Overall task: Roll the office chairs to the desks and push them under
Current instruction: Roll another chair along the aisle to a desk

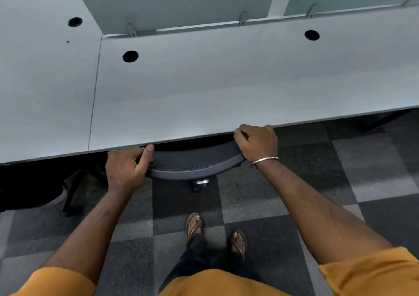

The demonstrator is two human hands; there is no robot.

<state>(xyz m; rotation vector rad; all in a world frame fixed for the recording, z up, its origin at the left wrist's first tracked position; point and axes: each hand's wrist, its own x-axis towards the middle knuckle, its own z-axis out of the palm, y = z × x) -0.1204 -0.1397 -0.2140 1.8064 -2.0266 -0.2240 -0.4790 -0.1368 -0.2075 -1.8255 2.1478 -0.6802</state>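
Chair placement check, L to R; far L, a second desk top [45, 80] butts against the main desk [204, 87] at a seam, w/ a round cable hole [75, 21] in it; dark legs of some furniture [72, 191] show beneath, type cannot be told.

Left hand [125, 167] grips the L end of the office chair's backrest [195, 163]; fingers wrapped over the top rim, thumb lying along the near face; closed on the rim, not just resting. Judged reason: a hold at each end lets the person steer the chair square to the desk edge and stop it swivelling.

Centre: backrest top sits just at the desk's front edge, its far side already in shadow under the top; seat and arms hidden beneath, so chair is judged nearly fully under. One caster [199, 184] shows on the carpet tiles [340, 171] below the backrest. Person's feet in sandals [193, 224] stand well back from it.

Right hand [257, 142], bangle [265, 161] at the wrist, clamps the R end of the backrest; fingers curled over the rim, knuckles touching or nearly touching the desk edge; pinch risk there if pushed further.

Containers: none in view; desk tops carry nothing visible, only cable holes [130, 56] and [312, 34]; partition screen [181, 1] on brackets runs along the back.
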